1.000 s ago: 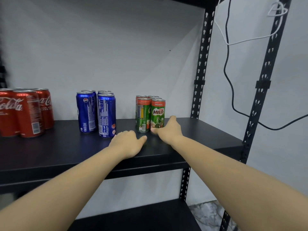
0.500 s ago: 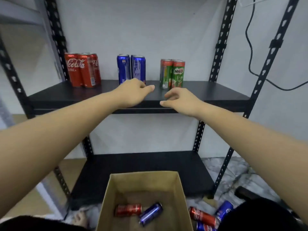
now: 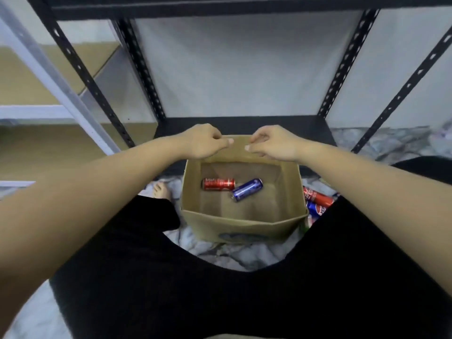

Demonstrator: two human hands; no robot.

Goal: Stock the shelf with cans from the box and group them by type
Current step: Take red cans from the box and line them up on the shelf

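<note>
Left of the view, a pale metal rack point(image 3: 61, 94) stands beside the black shelf frame point(image 3: 137, 62), whose perforated uprights rise on both sides and whose lowest shelf point(image 3: 244, 126) lies just behind my hands. My bare foot point(image 3: 162, 190) rests on the marbled floor point(image 3: 220, 253), just left of the box. My left hand point(image 3: 204, 141) hovers over the far rim of the cardboard box point(image 3: 242, 223), its fingers point(image 3: 221, 143) loosely curled and holding nothing; whether they touch the rim cannot be told. Inside the box, on its bottom, a red can point(image 3: 218, 184) lies on its side, and a blue can point(image 3: 247, 189) lies tilted just beside it, the two ends nearly meeting. My right hand point(image 3: 271, 143) mirrors the left over the same rim, its fingers point(image 3: 254, 148) likewise loosely curled with the thumb tip forward, gripping nothing. Right of the box, on the floor, a second red can point(image 3: 318, 198) and another blue can point(image 3: 315, 209) lie partly hidden behind the box wall and my black-clad leg point(image 3: 342, 265). Both legs flank the box.
</note>
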